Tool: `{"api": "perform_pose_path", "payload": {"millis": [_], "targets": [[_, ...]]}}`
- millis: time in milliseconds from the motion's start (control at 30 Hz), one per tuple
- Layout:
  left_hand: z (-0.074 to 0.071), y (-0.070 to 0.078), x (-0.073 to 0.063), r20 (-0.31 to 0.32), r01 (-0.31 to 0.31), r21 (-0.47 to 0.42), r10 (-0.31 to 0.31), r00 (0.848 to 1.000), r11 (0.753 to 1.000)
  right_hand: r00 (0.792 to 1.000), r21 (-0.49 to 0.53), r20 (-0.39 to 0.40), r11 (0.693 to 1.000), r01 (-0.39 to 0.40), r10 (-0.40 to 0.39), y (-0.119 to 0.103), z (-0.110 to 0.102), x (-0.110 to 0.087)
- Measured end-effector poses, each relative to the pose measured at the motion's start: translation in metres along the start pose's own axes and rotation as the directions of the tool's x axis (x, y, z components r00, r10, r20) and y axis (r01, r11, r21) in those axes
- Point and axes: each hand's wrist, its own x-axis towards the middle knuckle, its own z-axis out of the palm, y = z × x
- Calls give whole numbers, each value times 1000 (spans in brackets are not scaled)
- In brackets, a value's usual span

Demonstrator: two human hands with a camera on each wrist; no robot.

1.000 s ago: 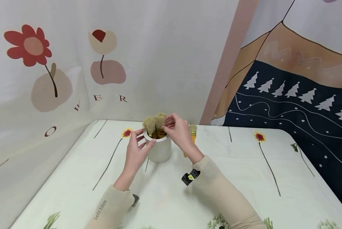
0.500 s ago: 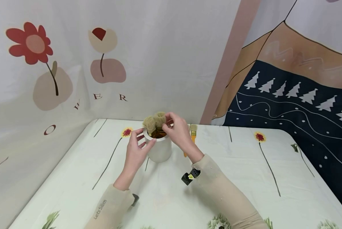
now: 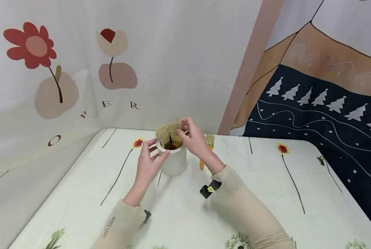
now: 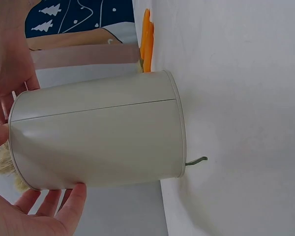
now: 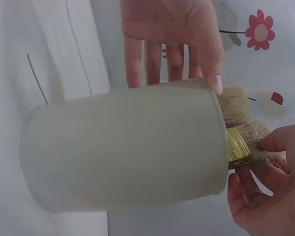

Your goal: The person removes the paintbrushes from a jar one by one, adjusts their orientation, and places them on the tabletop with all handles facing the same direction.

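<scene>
A pale grey-white cylindrical pot [image 3: 174, 164] stands on the table, holding bristle-up paintbrushes. My left hand [image 3: 147, 159] grips its side, thumb at the near rim and fingers round the left. With thumb and fingers my right hand [image 3: 195, 138] pinches one paintbrush [image 3: 174, 129] by its tan bristles over the pot's right rim. In the right wrist view, the gold ferrule [image 5: 237, 146] of that brush shows just past the rim. Another paintbrush [image 3: 162, 134] leans beside it at the left. The handles inside the pot are hidden by its wall.
Behind the right wrist, an orange-handled paintbrush [image 3: 201, 165] lies on the table; the left wrist view shows two orange handles [image 4: 146, 37] there. A flower-printed cloth covers the table [image 3: 250, 193]. Printed curtains [image 3: 179, 69] hang close behind the pot.
My right hand has risen slightly, and the paintbrush it pinches sits a little higher, with more of its ferrule showing. My left hand has stayed on the pot.
</scene>
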Motion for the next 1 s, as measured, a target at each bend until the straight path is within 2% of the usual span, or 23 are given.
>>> {"api": "perform_pose_path", "payload": {"millis": [167, 267, 400, 667, 1000], "targets": [[1, 0, 0, 5, 5, -8, -5, 1000, 1000, 997, 30, -46, 998, 57, -55, -4, -8, 1], [1, 0, -3, 14, 16, -13, -16, 1000, 1000, 996, 52, -71, 997, 63, -59, -9, -14, 2], [0, -2, -4, 14, 22, -14, -22, 1000, 1000, 991, 131, -121, 989, 74, -59, -14, -25, 6], [-2, -1, -2, 3, 4, -15, -4, 1000, 1000, 957, 245, -275, 956, 161, -91, -21, -53, 16], [-1, 1, -2, 5, -3, -31, 3, 1000, 1000, 919, 269, -381, 938, 219, -105, -23, -81, 20]]}}
